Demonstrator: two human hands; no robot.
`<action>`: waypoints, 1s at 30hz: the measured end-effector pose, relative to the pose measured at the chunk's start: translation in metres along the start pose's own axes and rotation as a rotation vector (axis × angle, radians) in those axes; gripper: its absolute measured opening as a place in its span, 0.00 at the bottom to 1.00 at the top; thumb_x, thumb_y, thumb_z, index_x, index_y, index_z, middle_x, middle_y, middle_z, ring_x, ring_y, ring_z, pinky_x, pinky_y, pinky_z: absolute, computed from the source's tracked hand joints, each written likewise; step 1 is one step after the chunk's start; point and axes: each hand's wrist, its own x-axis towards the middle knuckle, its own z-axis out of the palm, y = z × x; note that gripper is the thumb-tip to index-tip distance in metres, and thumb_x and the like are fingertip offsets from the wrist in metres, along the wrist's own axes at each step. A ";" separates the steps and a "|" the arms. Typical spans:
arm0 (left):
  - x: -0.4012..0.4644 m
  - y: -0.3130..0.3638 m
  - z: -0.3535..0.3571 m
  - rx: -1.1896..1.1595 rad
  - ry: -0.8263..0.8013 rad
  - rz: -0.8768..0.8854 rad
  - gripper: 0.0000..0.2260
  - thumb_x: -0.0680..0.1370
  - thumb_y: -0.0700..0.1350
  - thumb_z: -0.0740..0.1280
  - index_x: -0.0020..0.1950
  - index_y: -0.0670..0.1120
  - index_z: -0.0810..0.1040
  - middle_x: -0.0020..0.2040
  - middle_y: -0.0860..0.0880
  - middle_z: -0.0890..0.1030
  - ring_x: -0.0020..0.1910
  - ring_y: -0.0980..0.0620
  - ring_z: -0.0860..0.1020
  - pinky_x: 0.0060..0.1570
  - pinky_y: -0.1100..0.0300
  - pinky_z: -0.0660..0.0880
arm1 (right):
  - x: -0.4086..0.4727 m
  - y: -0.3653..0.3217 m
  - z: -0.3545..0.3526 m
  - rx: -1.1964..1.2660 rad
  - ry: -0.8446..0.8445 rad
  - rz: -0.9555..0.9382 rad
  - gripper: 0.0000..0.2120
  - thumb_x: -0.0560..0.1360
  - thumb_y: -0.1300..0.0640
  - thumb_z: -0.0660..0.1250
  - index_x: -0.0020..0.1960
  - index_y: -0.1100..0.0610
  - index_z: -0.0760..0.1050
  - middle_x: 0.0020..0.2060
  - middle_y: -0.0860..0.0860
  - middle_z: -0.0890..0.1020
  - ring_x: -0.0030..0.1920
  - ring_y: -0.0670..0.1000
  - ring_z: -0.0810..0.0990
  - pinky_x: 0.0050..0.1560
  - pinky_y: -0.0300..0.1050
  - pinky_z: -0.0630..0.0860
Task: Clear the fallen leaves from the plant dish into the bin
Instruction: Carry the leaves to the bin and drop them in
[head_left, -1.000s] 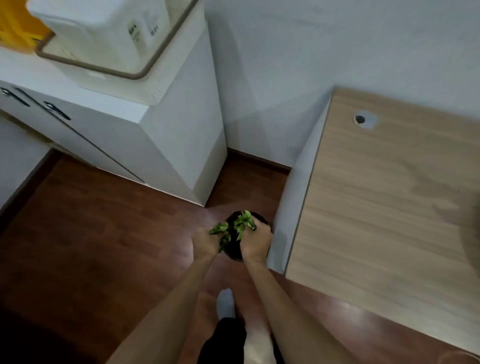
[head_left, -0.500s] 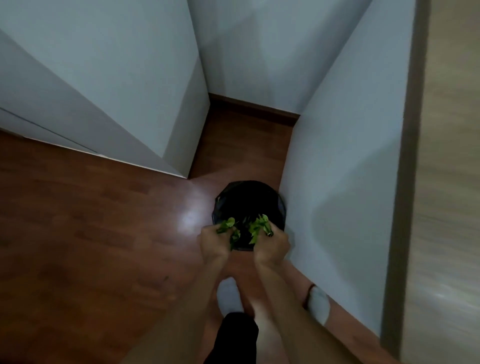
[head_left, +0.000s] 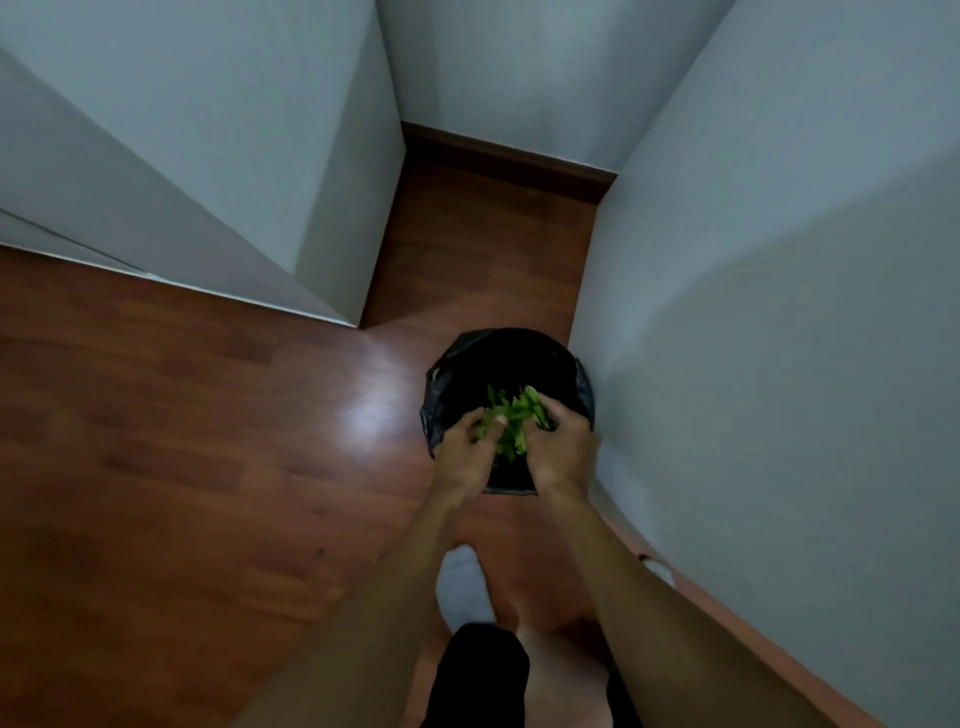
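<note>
A round bin (head_left: 511, 358) lined with a black bag stands on the wooden floor against a white panel. Both my hands are over its near half. My left hand (head_left: 465, 454) and my right hand (head_left: 563, 449) are side by side with a bunch of green leaves (head_left: 511, 423) held between them, above the bin's dark opening. The fingers of both hands curl around the leaves. The plant dish is not in view.
A white cabinet (head_left: 208, 171) stands to the left, and the white side panel of a desk (head_left: 779, 364) rises on the right, touching the bin. A dark skirting board (head_left: 509, 161) closes the narrow gap behind. My feet in white socks (head_left: 462, 587) are below the hands.
The view has tilted down and closer to the bin. Both hands with the leaves have moved forward over the bin's opening and come closer together.
</note>
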 end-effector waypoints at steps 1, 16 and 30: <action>0.001 -0.001 -0.003 -0.006 -0.027 0.013 0.21 0.78 0.51 0.66 0.70 0.47 0.72 0.62 0.47 0.79 0.60 0.51 0.77 0.58 0.61 0.74 | 0.002 0.001 0.001 -0.022 -0.023 -0.008 0.17 0.75 0.62 0.67 0.63 0.50 0.79 0.53 0.46 0.83 0.50 0.45 0.81 0.58 0.41 0.79; 0.000 0.014 -0.027 0.193 0.024 0.262 0.08 0.80 0.43 0.64 0.54 0.43 0.81 0.46 0.49 0.82 0.49 0.53 0.80 0.46 0.72 0.72 | -0.005 0.004 -0.003 -0.211 -0.077 0.022 0.22 0.79 0.60 0.62 0.72 0.49 0.68 0.63 0.54 0.79 0.58 0.52 0.79 0.63 0.45 0.74; -0.107 0.084 -0.095 0.267 -0.156 0.130 0.19 0.77 0.57 0.64 0.63 0.49 0.77 0.60 0.50 0.80 0.60 0.52 0.77 0.54 0.63 0.72 | -0.088 -0.098 -0.040 -0.361 -0.272 0.043 0.33 0.78 0.47 0.64 0.78 0.51 0.53 0.75 0.53 0.62 0.72 0.56 0.65 0.69 0.52 0.68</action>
